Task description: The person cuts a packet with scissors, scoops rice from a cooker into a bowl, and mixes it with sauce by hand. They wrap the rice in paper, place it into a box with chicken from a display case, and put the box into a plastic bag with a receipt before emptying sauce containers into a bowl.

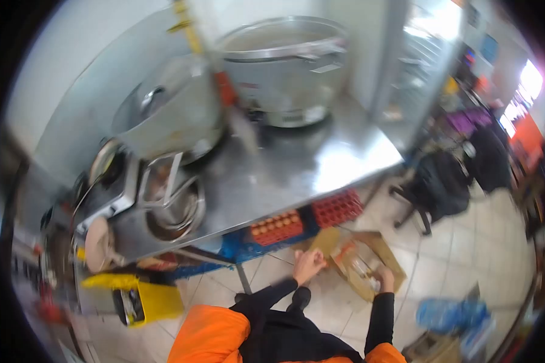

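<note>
An open cardboard box (395, 256) sits on the tiled floor in front of me, with its flaps folded out. Clear plastic and pale contents, blurred, show inside it. My left hand (309, 266) hovers at the box's left side, its fingers loosely bent and apart, with nothing visible in them. Reaching over the right edge of the box, my right hand (385, 279) has its fingers closed near a small whitish thing (374, 283) that is too blurred to name.
A steel table (266, 175) carries two large cookers (284, 78) and a metal pot (175, 212). Beneath it lie a tray of eggs (277, 227) and red egg trays (338, 209). A yellow bin (160, 300), an office chair (436, 184) and blue-tinted plastic bottles (451, 316) stand around.
</note>
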A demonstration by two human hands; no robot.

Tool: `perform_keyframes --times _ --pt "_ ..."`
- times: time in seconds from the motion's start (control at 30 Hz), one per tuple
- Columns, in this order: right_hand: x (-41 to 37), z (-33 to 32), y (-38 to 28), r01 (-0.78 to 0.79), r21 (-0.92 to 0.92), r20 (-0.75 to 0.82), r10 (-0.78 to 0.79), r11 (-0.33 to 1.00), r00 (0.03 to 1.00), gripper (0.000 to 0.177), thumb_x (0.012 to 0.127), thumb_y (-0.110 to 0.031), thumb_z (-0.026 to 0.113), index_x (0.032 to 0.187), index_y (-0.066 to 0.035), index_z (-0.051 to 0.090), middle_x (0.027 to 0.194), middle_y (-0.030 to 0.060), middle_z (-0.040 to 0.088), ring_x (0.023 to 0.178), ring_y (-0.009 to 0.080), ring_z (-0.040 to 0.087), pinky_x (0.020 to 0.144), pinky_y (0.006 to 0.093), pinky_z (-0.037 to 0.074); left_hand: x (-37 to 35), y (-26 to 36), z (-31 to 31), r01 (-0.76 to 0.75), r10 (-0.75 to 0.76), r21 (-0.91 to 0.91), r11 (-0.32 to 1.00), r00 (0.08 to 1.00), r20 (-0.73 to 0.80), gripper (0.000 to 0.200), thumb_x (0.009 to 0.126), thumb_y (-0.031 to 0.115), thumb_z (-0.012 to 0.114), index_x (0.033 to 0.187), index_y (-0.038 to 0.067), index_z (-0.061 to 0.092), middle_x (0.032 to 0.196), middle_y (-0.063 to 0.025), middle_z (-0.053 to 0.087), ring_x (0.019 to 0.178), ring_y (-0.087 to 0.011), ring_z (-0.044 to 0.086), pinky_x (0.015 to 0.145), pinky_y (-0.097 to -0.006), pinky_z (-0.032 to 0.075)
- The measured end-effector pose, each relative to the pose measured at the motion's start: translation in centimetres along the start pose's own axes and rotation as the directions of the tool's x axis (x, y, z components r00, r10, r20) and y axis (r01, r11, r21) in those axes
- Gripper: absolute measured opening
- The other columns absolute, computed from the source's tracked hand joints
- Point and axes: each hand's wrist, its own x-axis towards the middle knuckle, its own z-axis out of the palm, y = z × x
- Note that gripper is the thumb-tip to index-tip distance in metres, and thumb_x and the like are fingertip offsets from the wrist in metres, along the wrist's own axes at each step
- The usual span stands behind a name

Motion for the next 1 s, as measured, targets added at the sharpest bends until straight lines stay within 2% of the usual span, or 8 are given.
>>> perform_keyframes --times 0.17,0.23,0.3,0.4,0.5,0.77,0.87,1.0 --pt "-0.7 -3.1 -9.6 0.199 -0.287 -0.028 -0.216 0.937 0.976 0.084 0.063 -0.044 0.084 0.129 -0.005 0.049 0.126 0.0222 0.057 0.116 0.0354 0.056 0.094 0.0441 0.047 -12.8 -8.5 -6.5 0.377 -0.377 -0.037 0.926 0.908 -0.182 0.026 0.077 0.04 0.068 0.084 0.015 0.063 0.077 0.0001 0.066 0.082 -0.0205 0.062 0.081 -0.0443 0.03" --pt "-5.1 -5.4 -18.0 0.626 0.391 -0.299 -0.55 0.674 0.78 0.051 0.074 -0.014 0.077 0.117 -0.005 0.051 0.108 0.0203 0.066 0.094 0.0325 0.067 0.079 0.0381 0.052 -18.9 -10.8 -8.7 0.676 -0.662 -0.074 0.733 0.685 -0.303 0.028 0.074 0.043 0.071 0.081 0.016 0.065 0.077 0.0001 0.068 0.083 -0.022 0.063 0.085 -0.0458 0.031" --pt "-6.9 -6.1 -25.6 0.869 0.156 -0.57 -0.675 0.47 0.468 0.037 0.073 0.006 0.067 0.104 -0.004 0.05 0.088 0.0198 0.069 0.073 0.0338 0.069 0.064 0.036 0.051 -26.1 -14.6 -8.9 0.814 -0.756 -0.115 0.569 0.463 -0.462 0.03 0.072 0.044 0.072 0.083 0.016 0.065 0.077 -0.0005 0.068 0.083 -0.0225 0.064 0.086 -0.0464 0.032" --pt "-7.4 -7.3 -35.6 0.805 -0.156 -0.487 -0.754 0.572 0.441 0.03 0.069 0.0 0.071 0.089 -0.004 0.048 0.075 0.0226 0.065 0.072 0.0412 0.064 0.064 0.0452 0.048 -36.1 -17.8 -8.6 0.922 -0.777 -0.344 0.177 -0.083 -0.624 0.036 0.067 0.045 0.077 0.085 0.016 0.064 0.074 0.0015 0.068 0.079 -0.0219 0.066 0.084 -0.0452 0.034" --pt "-0.6 -5.2 -42.2 0.745 -0.433 -0.427 -0.844 0.507 0.326 0.037 0.06 -0.005 0.079 0.086 -0.003 0.053 0.082 0.0216 0.063 0.081 0.043 0.062 0.069 0.0491 0.048 -44.0 -15.0 -9.0 0.776 -0.689 -0.629 0.044 -0.432 -0.581 0.045 0.062 0.044 0.082 0.091 0.014 0.063 0.076 0.0005 0.07 0.078 -0.0211 0.066 0.084 -0.0443 0.034" --pt "-1.4 -1.2 -50.3 0.689 -0.564 -0.353 -0.887 0.455 0.297 0.023 0.077 -0.014 0.071 0.091 0.001 0.06 0.098 0.0219 0.064 0.099 0.0387 0.061 0.081 0.0402 0.05 -59.5 -4.8 -2.4 0.415 -0.53 -0.908 -0.054 -0.783 -0.327 0.042 0.061 0.039 0.083 0.085 0.013 0.061 0.076 0.0016 0.069 0.077 -0.0182 0.064 0.086 -0.0401 0.033" --pt "-9.0 7.3 -47.5 0.821 -0.477 -0.357 -0.923 0.314 0.145 0.028 0.074 -0.017 0.072 0.093 0.001 0.061 0.096 0.0218 0.065 0.096 0.0378 0.062 0.08 0.0402 0.051 -64.1 -1.5 3.2 0.204 -0.392 -0.973 -0.111 -0.908 -0.146 0.032 0.062 0.028 0.083 0.082 0.015 0.062 0.073 0.0016 0.069 0.074 -0.0187 0.065 0.09 -0.0415 0.033" --pt "-17.5 27.6 -38.4 0.943 -0.331 0.298 -0.95 -0.013 0.091 0.035 0.072 -0.022 0.074 0.095 0.002 0.063 0.094 0.0217 0.066 0.092 0.0366 0.064 0.079 0.0401 0.051 -69.5 2.6 9.7 -0.101 -0.288 -0.98 -0.174 -0.946 0.149 0.022 0.062 0.025 0.081 0.075 0.016 0.066 0.075 0.0025 0.07 0.079 -0.0189 0.066 0.082 -0.0386 0.038"
